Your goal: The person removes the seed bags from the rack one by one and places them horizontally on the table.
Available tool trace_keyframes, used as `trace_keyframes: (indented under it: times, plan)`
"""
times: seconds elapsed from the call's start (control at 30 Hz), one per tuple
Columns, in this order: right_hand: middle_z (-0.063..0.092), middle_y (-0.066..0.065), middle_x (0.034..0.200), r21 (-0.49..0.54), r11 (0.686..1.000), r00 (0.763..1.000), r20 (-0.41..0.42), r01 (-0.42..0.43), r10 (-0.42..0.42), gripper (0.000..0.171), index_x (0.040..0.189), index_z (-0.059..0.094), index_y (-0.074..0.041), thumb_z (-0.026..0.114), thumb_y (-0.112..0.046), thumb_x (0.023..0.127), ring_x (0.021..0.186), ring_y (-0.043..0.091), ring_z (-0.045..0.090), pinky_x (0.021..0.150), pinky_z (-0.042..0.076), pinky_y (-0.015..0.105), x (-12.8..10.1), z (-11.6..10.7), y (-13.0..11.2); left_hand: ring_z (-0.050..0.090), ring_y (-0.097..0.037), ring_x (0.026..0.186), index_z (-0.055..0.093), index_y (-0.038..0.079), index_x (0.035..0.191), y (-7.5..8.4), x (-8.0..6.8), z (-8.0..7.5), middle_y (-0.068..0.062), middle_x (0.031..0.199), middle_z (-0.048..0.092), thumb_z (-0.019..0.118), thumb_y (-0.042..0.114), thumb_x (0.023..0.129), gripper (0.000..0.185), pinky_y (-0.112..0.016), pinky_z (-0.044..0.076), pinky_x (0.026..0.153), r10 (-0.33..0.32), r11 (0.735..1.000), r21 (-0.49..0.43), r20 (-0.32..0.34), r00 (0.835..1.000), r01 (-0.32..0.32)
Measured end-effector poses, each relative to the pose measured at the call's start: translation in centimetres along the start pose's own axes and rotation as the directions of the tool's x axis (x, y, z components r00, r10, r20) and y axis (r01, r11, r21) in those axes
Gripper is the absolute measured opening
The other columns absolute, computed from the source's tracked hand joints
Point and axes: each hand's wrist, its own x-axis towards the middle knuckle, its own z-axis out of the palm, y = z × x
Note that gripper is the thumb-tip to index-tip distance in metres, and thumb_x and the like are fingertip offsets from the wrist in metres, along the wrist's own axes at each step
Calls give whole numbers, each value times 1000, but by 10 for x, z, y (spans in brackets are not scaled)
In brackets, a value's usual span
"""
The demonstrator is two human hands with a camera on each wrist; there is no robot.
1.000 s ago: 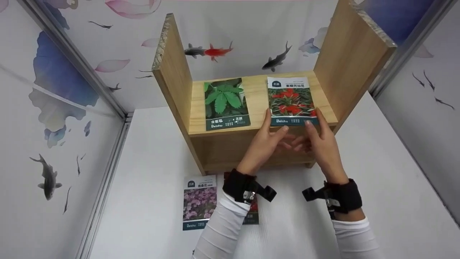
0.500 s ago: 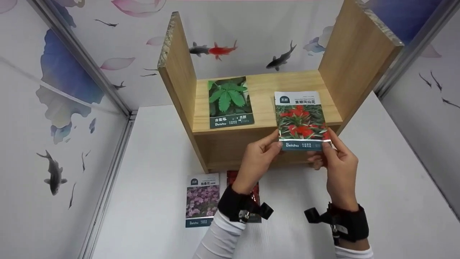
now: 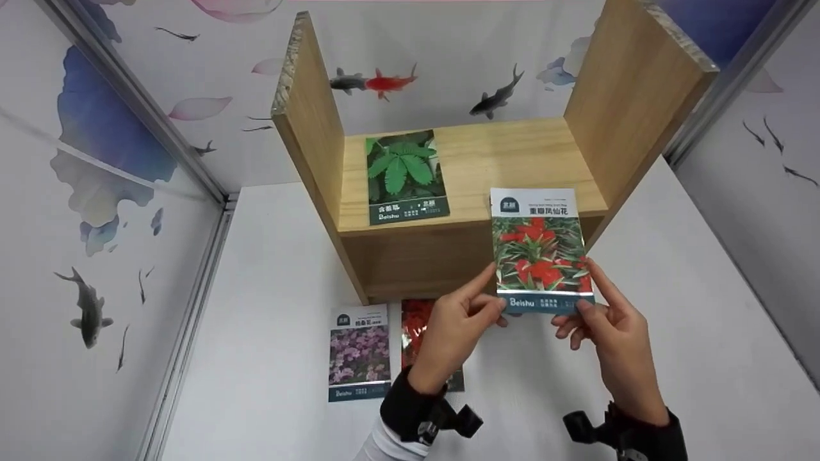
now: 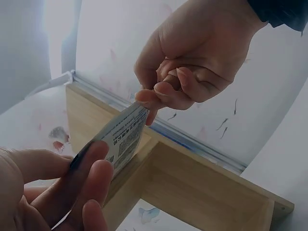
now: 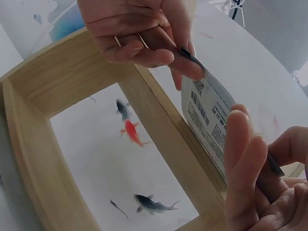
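Note:
A seed packet with red flowers (image 3: 540, 250) is held in the air in front of the wooden shelf (image 3: 461, 192). My left hand (image 3: 458, 323) pinches its lower left corner and my right hand (image 3: 608, 320) pinches its lower right corner. The left wrist view shows the packet (image 4: 122, 139) edge-on between both hands; the right wrist view shows its white back with a barcode (image 5: 207, 122). A green leaf seed packet (image 3: 403, 177) lies on the shelf's top board, left of middle.
On the white table below the shelf lie a purple flower packet (image 3: 359, 352) and a red packet (image 3: 419, 326) partly hidden by my left wrist. Tall side boards (image 3: 631, 96) flank the shelf. Fish-print walls enclose the table on the left, back and right.
Both hands have lifted the red flower packet off the shelf's top board and drawn it down and toward me, off the shelf front. The green packet has stayed put.

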Motion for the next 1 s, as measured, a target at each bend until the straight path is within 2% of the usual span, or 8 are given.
trace_keyframes:
  times: [0.17, 0.33, 0.43, 0.53, 0.67, 0.8, 0.9, 1.0]
  plan:
    - [60, 19, 99, -222, 971, 995, -57, -91, 80, 56, 140, 32, -22, 55, -17, 89, 73, 25, 60, 51, 49, 28, -18, -1, 6, 62, -16, 73, 38, 10, 136, -9, -19, -3, 1, 83, 67, 57, 15, 88, 52, -23, 46, 64, 7, 1000, 10, 36, 999, -8]
    - [57, 13, 108, -404, 891, 977, -132, -207, 167, 59, 137, 34, -31, 61, -29, 84, 72, 25, 58, 55, 50, 32, -36, -1, 16, 62, -13, 72, 39, 13, 136, -29, -35, -3, 4, 82, 67, 58, 17, 87, 53, -21, 45, 61, -25, 998, 57, 47, 999, 23]
    - [57, 13, 106, -439, 856, 962, -147, -272, 230, 62, 137, 34, -32, 63, -33, 82, 71, 25, 58, 56, 50, 32, -45, -4, 27, 61, -10, 70, 38, 19, 136, -53, -42, -2, 7, 81, 67, 58, 22, 87, 53, -20, 43, 57, -30, 995, 97, 60, 998, 25]
    - [58, 13, 102, -430, 841, 945, -150, -328, 292, 65, 137, 33, -32, 65, -33, 80, 74, 24, 58, 57, 49, 31, -52, -8, 42, 61, -7, 68, 38, 25, 136, -77, -48, -2, 9, 80, 66, 57, 28, 87, 52, -19, 41, 55, -54, 990, 132, 87, 995, 43]
    - [59, 13, 101, -421, 809, 912, -168, -411, 375, 67, 138, 32, -31, 66, -32, 80, 77, 23, 59, 60, 49, 31, -60, -12, 64, 62, -9, 70, 39, 30, 134, -101, -52, -3, 8, 80, 65, 55, 29, 88, 49, -21, 41, 54, -134, 985, 127, 120, 984, 118]
    - [59, 11, 98, -455, 761, 885, -183, -462, 428, 66, 138, 31, -31, 65, -27, 81, 78, 23, 58, 61, 49, 29, -62, -11, 83, 62, -12, 69, 41, 29, 133, -118, -54, -3, 8, 79, 65, 55, 32, 88, 48, -21, 37, 50, -207, 972, 134, 111, 972, 192]
    - [58, 10, 96, -503, 725, 878, -191, -471, 438, 65, 138, 32, -29, 64, -18, 83, 77, 24, 57, 59, 48, 28, -60, -11, 97, 59, -11, 64, 41, 30, 133, -129, -54, -3, 9, 76, 65, 55, 37, 87, 49, -22, 34, 48, -273, 952, 171, 101, 957, 254]
    - [58, 9, 94, -546, 688, 872, -200, -478, 447, 65, 139, 33, -26, 62, -9, 83, 75, 23, 55, 58, 48, 29, -59, -13, 112, 56, -11, 60, 38, 31, 135, -140, -55, -1, 7, 75, 65, 54, 41, 87, 51, -24, 34, 49, -339, 929, 203, 131, 932, 309]
